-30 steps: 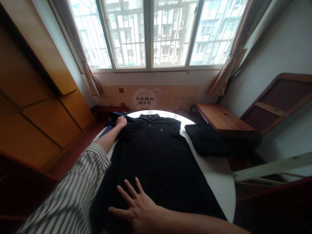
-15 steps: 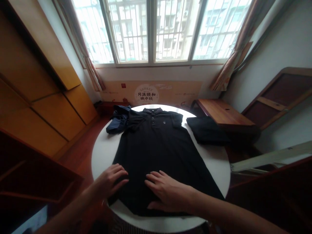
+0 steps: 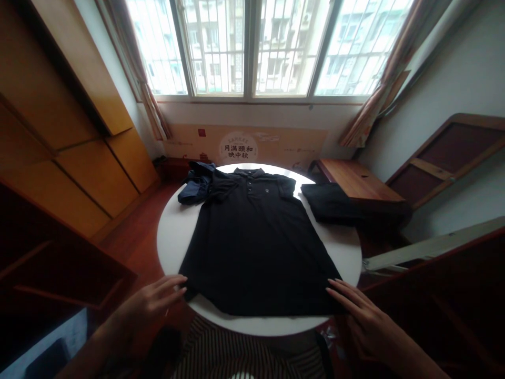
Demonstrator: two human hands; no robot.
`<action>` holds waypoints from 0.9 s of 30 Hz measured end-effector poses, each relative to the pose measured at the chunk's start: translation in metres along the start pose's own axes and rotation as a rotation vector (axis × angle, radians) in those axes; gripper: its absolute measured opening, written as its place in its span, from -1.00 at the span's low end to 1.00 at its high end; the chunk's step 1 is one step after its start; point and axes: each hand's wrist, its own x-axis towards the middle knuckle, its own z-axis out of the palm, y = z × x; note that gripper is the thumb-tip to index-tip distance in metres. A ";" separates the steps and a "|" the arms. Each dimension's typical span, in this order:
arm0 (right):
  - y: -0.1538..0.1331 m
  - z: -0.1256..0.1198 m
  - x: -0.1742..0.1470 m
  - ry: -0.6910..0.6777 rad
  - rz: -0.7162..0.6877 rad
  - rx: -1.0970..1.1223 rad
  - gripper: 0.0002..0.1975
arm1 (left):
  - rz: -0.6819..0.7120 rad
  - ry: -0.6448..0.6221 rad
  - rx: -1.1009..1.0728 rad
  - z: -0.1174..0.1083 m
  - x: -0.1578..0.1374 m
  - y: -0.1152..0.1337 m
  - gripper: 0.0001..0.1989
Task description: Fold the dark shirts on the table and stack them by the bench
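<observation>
A black polo shirt (image 3: 256, 247) lies front up and spread flat, its collar toward the window and its hem toward me. My left hand (image 3: 155, 297) is at the shirt's lower left corner, fingers stretched out and tips touching the cloth edge. At the lower right corner, my right hand (image 3: 361, 310) rests its outstretched fingertips on the fabric; its thumb is hidden. Neither hand shows cloth clearly gripped. Beside the shirt's left sleeve sits a crumpled dark blue garment (image 3: 195, 184). Folded black cloth (image 3: 329, 202) lies to the right of the shirt.
The round white table (image 3: 171, 239) carries all the clothes. A low wooden table (image 3: 357, 179) stands behind it to the right. Wooden cabinets (image 3: 87, 173) line the left side, and a barred window (image 3: 248, 50) is ahead. A pale bar (image 3: 430, 245) runs along the right.
Both hands have moved apart from the shirt's lower middle to its two bottom corners, the right one travelling farthest. The hem now lies straighter and flatter.
</observation>
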 end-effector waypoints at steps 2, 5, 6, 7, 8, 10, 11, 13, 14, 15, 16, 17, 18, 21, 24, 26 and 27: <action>0.006 0.004 -0.004 0.038 -0.013 0.005 -0.34 | 0.009 0.006 0.026 -0.003 -0.003 -0.001 -0.38; 0.009 0.002 -0.004 0.047 -0.023 0.047 -0.38 | -0.055 0.001 0.034 0.000 -0.003 0.001 -0.57; 0.009 -0.001 -0.003 0.047 -0.021 0.061 -0.40 | -0.096 0.003 0.032 0.002 -0.001 0.003 -0.62; 0.008 -0.005 -0.001 0.050 -0.023 0.072 -0.42 | -0.134 0.009 0.029 0.006 0.002 0.006 -0.66; 0.007 -0.008 0.001 0.057 -0.029 0.076 -0.43 | -0.159 0.019 0.026 0.010 0.005 0.008 -0.70; 0.006 -0.015 0.005 0.076 -0.054 0.075 -0.46 | -0.165 0.029 0.012 0.017 0.013 0.013 -0.73; 0.006 -0.018 0.006 0.084 -0.063 0.074 -0.47 | -0.157 0.036 0.003 0.019 0.016 0.015 -0.74; 0.007 -0.023 0.006 0.100 -0.064 0.076 -0.46 | -0.151 0.053 -0.023 0.019 0.019 0.018 -0.73; 0.008 -0.026 0.006 0.112 -0.055 0.078 -0.45 | -0.165 0.069 -0.040 0.017 0.018 0.018 -0.73; 0.010 -0.028 0.005 0.123 -0.046 0.081 -0.45 | -0.190 0.086 -0.061 0.014 0.016 0.017 -0.74; 0.011 -0.030 0.004 0.134 -0.043 0.088 -0.45 | -0.221 0.099 -0.082 0.010 0.013 0.015 -0.76; 0.012 -0.032 0.003 0.144 -0.048 0.097 -0.45 | -0.255 0.102 -0.105 0.005 0.009 0.014 -0.77; 0.012 -0.033 0.002 0.147 -0.058 0.110 -0.44 | -0.288 0.098 -0.129 0.000 0.005 0.012 -0.78; 0.012 -0.034 0.000 0.130 -0.120 0.151 -0.42 | -0.365 0.052 -0.209 -0.010 -0.004 0.009 -0.78; 0.012 -0.030 -0.001 0.085 -0.150 0.155 -0.41 | -0.385 0.021 -0.286 -0.011 -0.005 0.010 -0.77; 0.011 -0.028 -0.001 0.083 -0.152 0.136 -0.43 | -0.374 0.014 -0.312 -0.008 -0.005 0.011 -0.77; 0.010 -0.028 -0.001 0.088 -0.150 0.126 -0.46 | -0.369 0.018 -0.320 -0.007 -0.004 0.012 -0.78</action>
